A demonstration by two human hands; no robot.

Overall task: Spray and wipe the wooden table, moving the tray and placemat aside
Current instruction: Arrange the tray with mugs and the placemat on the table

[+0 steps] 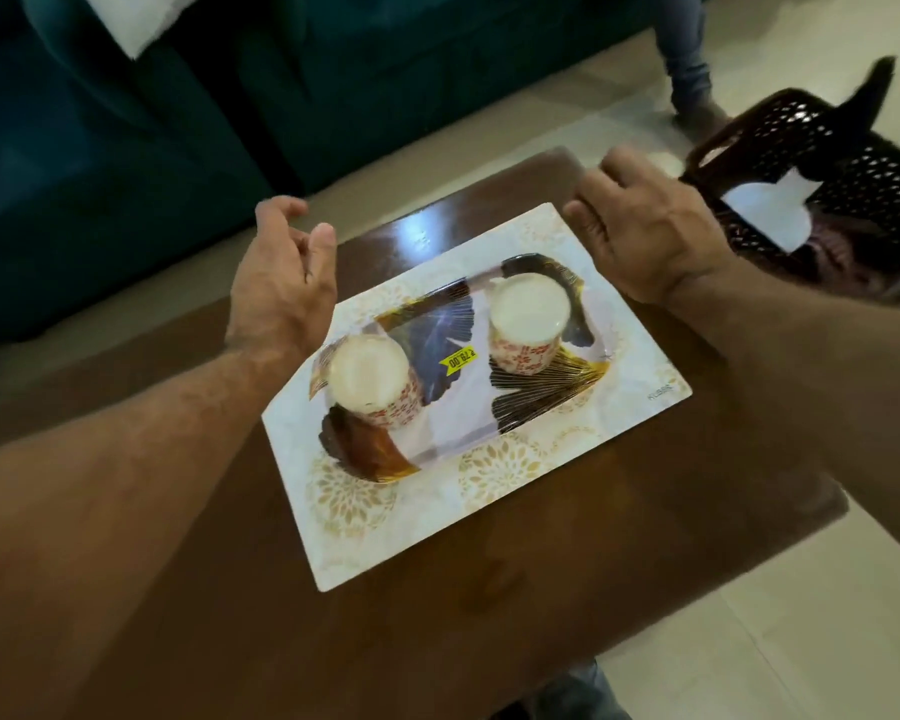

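Hands are hovering loosely open, gripping nothing, left hand (276,283) at nine o'clock and right hand (645,236) at two o'clock of the glossy rectangular leaf-patterned tray (437,371), lying slantwise between them on the white gold-flowered placemat (489,506) on the dark wooden table (333,641).

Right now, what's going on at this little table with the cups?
A person is reaching with both bare hands toward a tray holding two upside-down patterned cups. The tray sits on a white and gold placemat on the wooden table. The left hand and right hand hover above its two ends, fingers loosely curled, holding nothing. Nothing has been moved aside yet.
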